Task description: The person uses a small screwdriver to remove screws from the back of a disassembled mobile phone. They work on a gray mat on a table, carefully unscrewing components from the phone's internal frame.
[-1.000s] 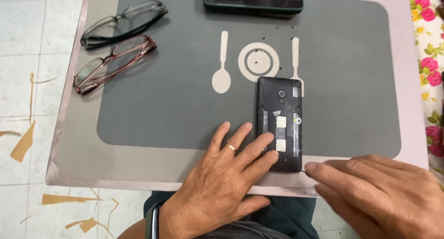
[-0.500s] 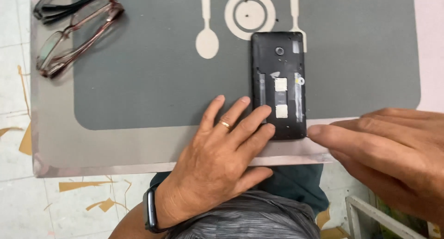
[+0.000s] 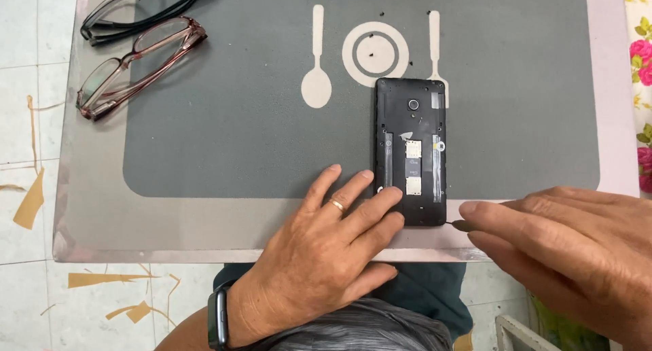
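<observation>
Pale tiled flooring with tan irregular marks surrounds a grey table top [image 3: 95, 222], on which lies a dark grey rectangular placemat [image 3: 238, 140] printed with a light spoon, plate ring and fork motif. A floral cloth [image 3: 640, 65] shows at the right edge.

A black mobile phone with its back cover removed [image 3: 411, 150] lies flat, long axis running away from the person, right of the placemat's centre. Its far end touches the printed fork; its near end overhangs the placemat's near border onto the bare table top. The camera lens, two light card slots and internal frame face upward.

The left hand [image 3: 319, 256] rests palm down on the table, fingers extended and slightly spread, gripping nothing. A ring sits on one finger and a dark band on the wrist. The two fingertips nearest the phone press against its lower left edge.

The right hand [image 3: 564, 249] enters from the right, fingers extended and held together, pointing toward the phone's lower right corner. The fingertips lie just beside that corner; contact cannot be confirmed. A small dark object shows at the fingertips, too small to identify.

Two pairs of spectacles lie at the far left: a black-framed pair [image 3: 136, 8] and, nearer, a brown translucent-framed pair [image 3: 136, 65].
</observation>
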